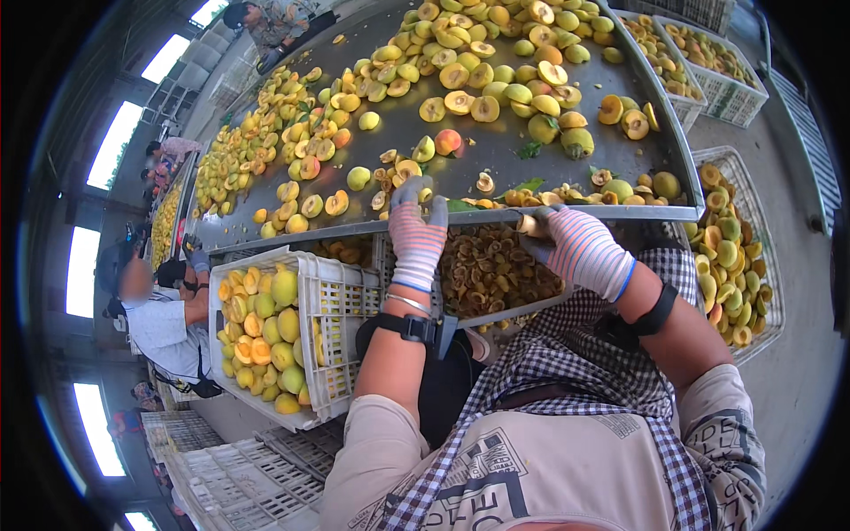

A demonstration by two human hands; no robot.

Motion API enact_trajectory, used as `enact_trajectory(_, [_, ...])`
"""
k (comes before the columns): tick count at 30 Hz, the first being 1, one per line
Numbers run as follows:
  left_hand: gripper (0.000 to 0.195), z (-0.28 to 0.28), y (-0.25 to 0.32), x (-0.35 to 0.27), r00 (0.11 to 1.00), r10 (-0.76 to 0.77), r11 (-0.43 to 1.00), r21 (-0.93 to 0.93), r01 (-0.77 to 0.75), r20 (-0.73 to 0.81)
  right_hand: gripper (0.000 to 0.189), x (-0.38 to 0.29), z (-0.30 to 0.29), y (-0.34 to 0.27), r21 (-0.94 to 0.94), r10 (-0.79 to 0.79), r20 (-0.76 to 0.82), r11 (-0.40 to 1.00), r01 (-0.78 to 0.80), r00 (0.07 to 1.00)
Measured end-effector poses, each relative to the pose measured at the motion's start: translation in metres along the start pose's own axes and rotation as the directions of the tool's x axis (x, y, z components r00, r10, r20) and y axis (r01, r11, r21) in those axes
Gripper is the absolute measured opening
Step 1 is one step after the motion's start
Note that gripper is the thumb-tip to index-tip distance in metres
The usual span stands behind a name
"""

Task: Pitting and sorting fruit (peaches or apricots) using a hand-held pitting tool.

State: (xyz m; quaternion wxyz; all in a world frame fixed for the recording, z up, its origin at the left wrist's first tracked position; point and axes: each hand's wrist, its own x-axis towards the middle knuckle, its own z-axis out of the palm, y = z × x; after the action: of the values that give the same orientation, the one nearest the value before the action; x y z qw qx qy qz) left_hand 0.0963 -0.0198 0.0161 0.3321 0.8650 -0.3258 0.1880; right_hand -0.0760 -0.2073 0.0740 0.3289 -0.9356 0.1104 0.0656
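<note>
My left hand [418, 229], in a striped glove with grey fingers, reaches over the raised front edge of the metal sorting table [398, 126]. A small yellowish fruit piece [425, 194] shows between its thumb and fingers; whether they grip it is not plain. A halved stone fruit [406, 171] lies just past the fingertips. My right hand [578, 242], gloved alike, is shut on a tool with a pale wooden handle [530, 226] at the table's edge; its working end is hardly visible. Below both hands is a container of fruit stones and scraps [498, 272].
Many halved yellow-green fruits [458, 76] cover the table, with stones and leaves along its front rim. A white plastic crate [339, 318] of fruit stands at left, and another crate [773, 312] at right. A co-worker [163, 325] sits at left; another person [279, 26] is across the table.
</note>
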Motion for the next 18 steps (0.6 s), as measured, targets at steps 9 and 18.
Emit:
enact_trajectory(9, [0.071,0.052,-0.040,0.075,0.681,-0.470,0.876,0.394,0.280,0.561,0.030,0.051,-0.022,0.046,0.372,-0.063,-0.244,0.915,0.153,0.968])
enact_trajectory(18, [0.049,0.071,-0.039,0.234,0.796,-0.230,0.972,0.096,0.214,0.559,0.026,0.043,-0.045,0.066,0.947,0.181,0.049,0.303,-0.103,0.982])
